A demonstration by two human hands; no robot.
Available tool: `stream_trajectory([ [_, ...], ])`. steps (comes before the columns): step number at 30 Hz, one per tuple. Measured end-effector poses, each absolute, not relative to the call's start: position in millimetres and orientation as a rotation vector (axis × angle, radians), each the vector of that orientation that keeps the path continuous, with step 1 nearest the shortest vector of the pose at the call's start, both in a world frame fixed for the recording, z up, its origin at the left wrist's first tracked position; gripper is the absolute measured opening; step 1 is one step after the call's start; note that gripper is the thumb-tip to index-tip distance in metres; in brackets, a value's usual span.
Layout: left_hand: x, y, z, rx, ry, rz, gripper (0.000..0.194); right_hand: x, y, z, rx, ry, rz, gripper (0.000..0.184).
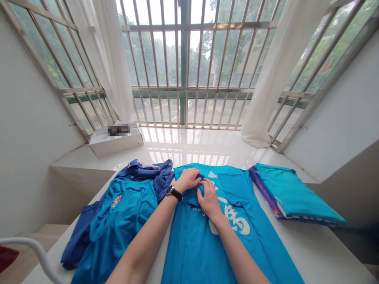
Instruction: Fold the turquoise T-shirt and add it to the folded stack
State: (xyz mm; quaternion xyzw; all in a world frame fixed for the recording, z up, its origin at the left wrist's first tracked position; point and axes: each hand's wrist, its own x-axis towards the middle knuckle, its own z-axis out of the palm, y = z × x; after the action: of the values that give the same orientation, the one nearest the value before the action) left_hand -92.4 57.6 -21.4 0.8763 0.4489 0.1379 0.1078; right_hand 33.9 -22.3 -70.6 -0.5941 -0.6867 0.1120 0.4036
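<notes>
A bright blue T-shirt (189,244) with white lettering lies spread on the white surface before me, its sides folded inward. My left hand (188,179), with a black-strapped watch on the wrist, pinches a small fold of its sleeve fabric near the chest. Close beside it, my right hand (209,197) has curled fingers gripping the same gathered cloth, below the small white logo. The fingertips nearly meet, and part of the fold is hidden by them.
To the left lie a loose blue shirt (130,213) and a navy polo shirt (79,232). Folded shirts (296,193) are stacked at right. A white box (118,144) stands on the sill before a barred window with white curtains (266,94). A curved white tube (35,246) is at lower left.
</notes>
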Motion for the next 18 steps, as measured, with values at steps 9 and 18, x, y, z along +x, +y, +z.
stream_trajectory([
  [9,-101,67,-8,2.377,1.06,0.668,0.019,36,-24,-67,-1.529,-1.709,0.302,0.025],
  [18,-101,72,-16,2.254,1.173,0.835,0.021,38,-26,-48,-1.395,-1.677,0.648,0.026],
])
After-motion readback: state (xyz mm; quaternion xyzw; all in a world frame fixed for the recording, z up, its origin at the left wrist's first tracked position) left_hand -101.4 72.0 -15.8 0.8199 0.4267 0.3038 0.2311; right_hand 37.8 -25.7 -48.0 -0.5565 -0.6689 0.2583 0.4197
